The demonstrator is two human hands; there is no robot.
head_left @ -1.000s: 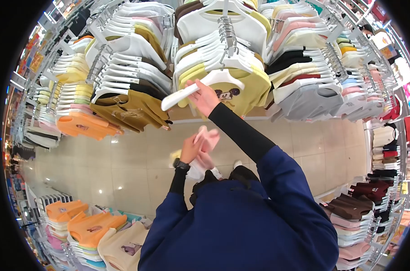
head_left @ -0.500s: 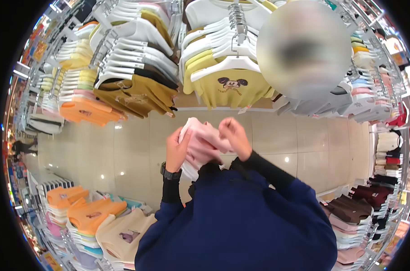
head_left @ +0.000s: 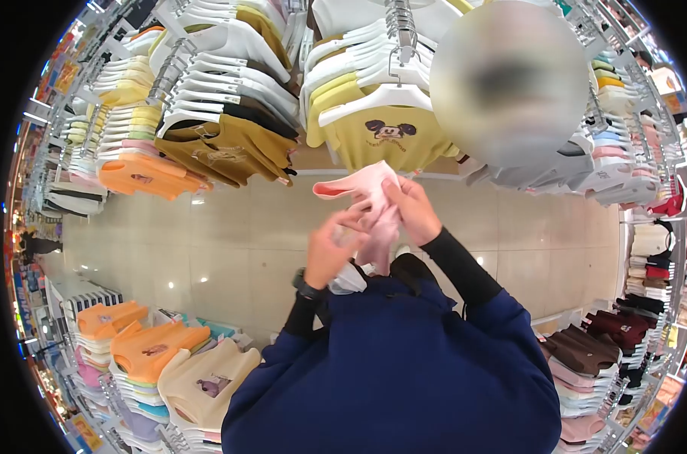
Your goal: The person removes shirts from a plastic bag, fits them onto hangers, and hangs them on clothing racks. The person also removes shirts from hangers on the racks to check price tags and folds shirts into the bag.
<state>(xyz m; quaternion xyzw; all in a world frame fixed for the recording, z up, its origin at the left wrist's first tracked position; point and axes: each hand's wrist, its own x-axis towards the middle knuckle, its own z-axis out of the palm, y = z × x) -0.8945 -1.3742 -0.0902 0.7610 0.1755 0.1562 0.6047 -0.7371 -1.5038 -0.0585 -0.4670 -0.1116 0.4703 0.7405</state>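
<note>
A pink knit garment [head_left: 373, 184] is bunched up in front of my chest, with a cuff-like folded edge pointing left. My right hand [head_left: 414, 212] grips it from the right, thumb pressed on top of the cloth. On the lower left side, my left hand [head_left: 333, 246] has curled fingers at the garment's folds; some fingertips are hidden by the cloth. Below that wrist hangs something crumpled and white [head_left: 348, 280], whose kind I cannot make out.
Facing me is a rack with a yellow-green mouse-print top [head_left: 389, 136], white hangers and brown tops [head_left: 226, 155]. Orange tops [head_left: 152, 178] hang further left. Behind me are racks with a cream top [head_left: 207, 382] and dark brown tops [head_left: 585, 349]. Tiled floor [head_left: 230, 250] lies between.
The pink garment has moved up and right, and its folded edge now shows. My right hand, raised beside it before, has taken hold of it; my left hand has shifted lower and right.
</note>
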